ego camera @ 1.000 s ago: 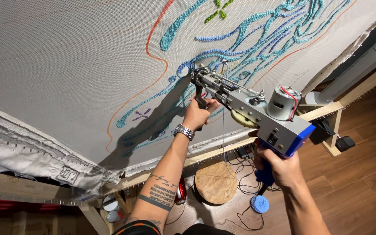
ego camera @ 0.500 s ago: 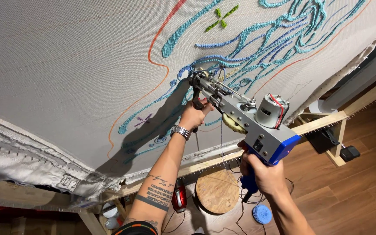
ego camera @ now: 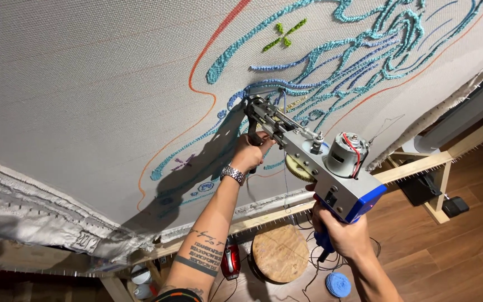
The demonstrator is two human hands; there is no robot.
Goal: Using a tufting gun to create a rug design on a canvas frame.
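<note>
Tufting gun (ego camera: 320, 168), silver with blue rear: right hand (ego camera: 345, 235) grips its handle, left hand (ego camera: 248, 154) seemingly the front grip.

Below me runs a brown wooden plank floor (ego camera: 465, 263), warmly lit. A pale wooden frame (ego camera: 420, 164) with rows of small nails along its rail crosses my view, its leg standing on the floor at my right. A round wooden stool top (ego camera: 280, 253) sits beneath it, tangled black cables (ego camera: 303, 279) around it, with a small red canister (ego camera: 231, 261) just beside it and a blue ball of yarn (ego camera: 337, 284) near. A black foot pedal (ego camera: 455, 206) lies further right.
</note>
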